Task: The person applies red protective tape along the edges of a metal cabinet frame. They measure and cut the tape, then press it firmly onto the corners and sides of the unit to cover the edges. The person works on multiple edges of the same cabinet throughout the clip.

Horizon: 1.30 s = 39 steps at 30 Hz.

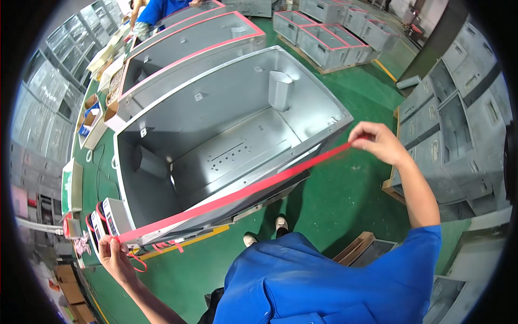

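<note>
A long strip of red tape (243,193) stretches between my two hands, along the near edge of an open grey metal cabinet box (199,116). At the box's near left corner, my left hand (114,259) is closed in a pinch on one end of the strip. My right hand (376,143) pinches the other end, out past the near right corner. The strip looks taut; I cannot tell whether it touches the rim. Bits of pink-red tape (171,246) hang below the near left side of the box.
More grey boxes with red-taped rims (189,48) stand beyond, where a person in blue (162,9) works. Parts bins (93,127) line the left side. Stacked grey cabinets (431,146) are at the right, and a wooden pallet (353,247) lies near my right side.
</note>
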Each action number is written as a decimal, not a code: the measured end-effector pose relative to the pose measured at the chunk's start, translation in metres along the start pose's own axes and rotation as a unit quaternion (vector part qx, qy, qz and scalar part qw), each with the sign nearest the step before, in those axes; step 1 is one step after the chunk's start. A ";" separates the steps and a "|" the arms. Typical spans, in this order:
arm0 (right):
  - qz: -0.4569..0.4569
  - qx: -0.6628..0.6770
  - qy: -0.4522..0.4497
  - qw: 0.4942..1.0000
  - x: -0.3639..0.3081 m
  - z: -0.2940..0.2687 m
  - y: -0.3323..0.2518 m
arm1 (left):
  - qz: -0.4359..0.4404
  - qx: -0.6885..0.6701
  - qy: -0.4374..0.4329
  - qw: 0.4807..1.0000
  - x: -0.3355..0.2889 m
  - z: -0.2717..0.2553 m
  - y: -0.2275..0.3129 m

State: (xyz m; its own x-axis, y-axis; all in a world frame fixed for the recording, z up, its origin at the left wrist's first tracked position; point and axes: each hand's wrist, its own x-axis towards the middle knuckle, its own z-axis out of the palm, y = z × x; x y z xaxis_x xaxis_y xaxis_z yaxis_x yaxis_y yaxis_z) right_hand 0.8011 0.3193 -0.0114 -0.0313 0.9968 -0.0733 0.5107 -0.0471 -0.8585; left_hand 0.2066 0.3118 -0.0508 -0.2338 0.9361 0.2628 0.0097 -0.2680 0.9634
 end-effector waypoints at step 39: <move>0.074 0.042 -0.026 0.996 0.067 -0.050 0.037 | -0.140 0.057 0.085 0.985 -0.019 0.024 -0.004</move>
State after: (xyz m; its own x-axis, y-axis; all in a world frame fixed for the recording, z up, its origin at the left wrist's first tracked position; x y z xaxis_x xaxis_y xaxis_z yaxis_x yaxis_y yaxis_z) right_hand 0.8606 0.3871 -0.0230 -0.0061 0.9740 -0.2266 0.4389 -0.2010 -0.8757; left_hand 0.2346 0.3005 -0.0587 -0.4016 0.9156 -0.0180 0.0277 0.0318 0.9991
